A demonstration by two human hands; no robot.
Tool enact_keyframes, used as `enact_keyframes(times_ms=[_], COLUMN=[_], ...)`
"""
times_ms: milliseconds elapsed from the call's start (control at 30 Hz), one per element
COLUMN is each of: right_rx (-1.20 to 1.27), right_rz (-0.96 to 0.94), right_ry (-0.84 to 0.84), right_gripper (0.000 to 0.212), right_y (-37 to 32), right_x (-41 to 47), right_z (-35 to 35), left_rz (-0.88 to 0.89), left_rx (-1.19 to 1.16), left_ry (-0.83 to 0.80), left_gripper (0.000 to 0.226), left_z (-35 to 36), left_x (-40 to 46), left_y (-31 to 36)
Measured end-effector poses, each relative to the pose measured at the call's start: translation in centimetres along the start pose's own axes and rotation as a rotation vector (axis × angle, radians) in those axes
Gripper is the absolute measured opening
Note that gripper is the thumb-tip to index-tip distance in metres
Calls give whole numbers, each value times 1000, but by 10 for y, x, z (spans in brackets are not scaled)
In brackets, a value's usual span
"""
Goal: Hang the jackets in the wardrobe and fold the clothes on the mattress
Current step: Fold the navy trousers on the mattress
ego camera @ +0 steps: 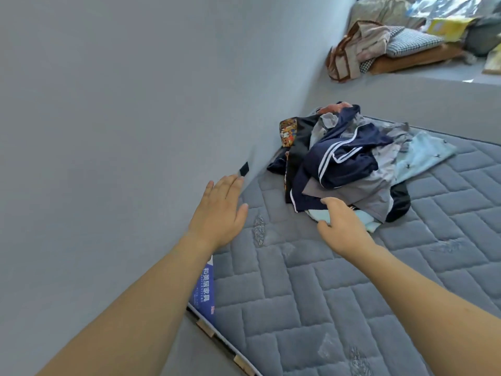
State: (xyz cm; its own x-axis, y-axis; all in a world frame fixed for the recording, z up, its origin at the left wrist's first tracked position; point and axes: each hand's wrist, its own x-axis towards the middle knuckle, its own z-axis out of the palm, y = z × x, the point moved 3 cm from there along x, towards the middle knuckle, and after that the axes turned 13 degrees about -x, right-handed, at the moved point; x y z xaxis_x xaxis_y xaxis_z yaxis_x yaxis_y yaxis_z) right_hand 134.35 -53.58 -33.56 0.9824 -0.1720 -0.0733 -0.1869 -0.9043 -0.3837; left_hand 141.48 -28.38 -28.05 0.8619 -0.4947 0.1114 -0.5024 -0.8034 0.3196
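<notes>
A: Pile of clothes (349, 161) sits heaped on the mattress (311, 302), far corner, against the wall (108, 104). Navy garment with white stripes (341, 161) on top, grey and pale blue pieces under it. What do you make of the handling?

B: Soft, light, limp by the look of it. Nothing stiff, nothing fragile. The layers look tangled, so a pull on one piece may drag its neighbours along. The navy top piece looks slick; take a bunched fold or a hem rather than a flat pinch.

A: Where do your hands stand to it?

B: Your right hand (344, 226) is at the near edge of the pile, fingers (329, 202) loosely curled and touching the pale blue and grey cloth there. Whether they've closed on any of it, I can't tell; the palm faces away. Your left hand (219, 213) is apart from the pile, near the wall, fingers spread and straight, holding nothing.

A: Beyond that?

B: Raised ledge (406, 80) past the mattress, with a bag (344, 55) and cushions (412, 42) on it. No wardrobe in view.
</notes>
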Motion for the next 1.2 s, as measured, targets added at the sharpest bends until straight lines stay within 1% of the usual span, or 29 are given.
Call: enact_keyframes(times_ms=[167, 333, 400, 533, 567, 600, 667, 700, 733, 767, 800, 867, 933, 1000, 1200], right_rx=[25, -62, -112, -284, -310, -311, -304, -332, -374, -422, -465, -501, -493, -472, -511], right_rz=[149, 251, 241, 245, 237, 229, 216, 202, 174, 134, 100, 60, 48, 45, 54], right_ry=[12, 83, 110, 193, 182, 166, 162, 191, 251, 338, 437, 621, 680, 678, 692], right_gripper=[55, 64, 65, 71, 73, 73, 71, 70, 70, 69, 68, 65, 65, 64, 58], right_y=[82, 178, 212, 278, 293, 307, 332, 342, 350, 357, 364, 377, 382, 381, 382], right_x=[92, 191, 234, 326, 348, 368, 394, 399, 399, 397, 394, 396, 403, 404, 401], right_z=[77, 146, 162, 185, 193, 203, 231, 249, 269, 288, 306, 327, 329, 325, 333], left_rz=[53, 125, 148, 237, 241, 223, 142, 99, 76, 87, 127, 243, 333, 350, 349], left_rx=[-107, -215, -239, -226, -244, -254, -188, -124, -61, -11, 12, -27, -71, -78, -95], left_ry=[-168, -324, -327, -187, -192, -244, -424, -488, -499, -449, -349, -102, 40, 79, 66], left_gripper=[61, 64, 67, 72, 71, 70, 71, 73, 74, 73, 72, 72, 65, 62, 58], left_z=[143, 294, 337, 404, 424, 447, 504, 533, 559, 580, 596, 612, 612, 605, 608], left_x=[111, 204, 246, 350, 374, 395, 420, 424, 423, 420, 417, 418, 425, 428, 427], left_y=[-21, -32, -32, -15, -12, -11, -23, -33, -44, -53, -57, -63, -65, -63, -64])
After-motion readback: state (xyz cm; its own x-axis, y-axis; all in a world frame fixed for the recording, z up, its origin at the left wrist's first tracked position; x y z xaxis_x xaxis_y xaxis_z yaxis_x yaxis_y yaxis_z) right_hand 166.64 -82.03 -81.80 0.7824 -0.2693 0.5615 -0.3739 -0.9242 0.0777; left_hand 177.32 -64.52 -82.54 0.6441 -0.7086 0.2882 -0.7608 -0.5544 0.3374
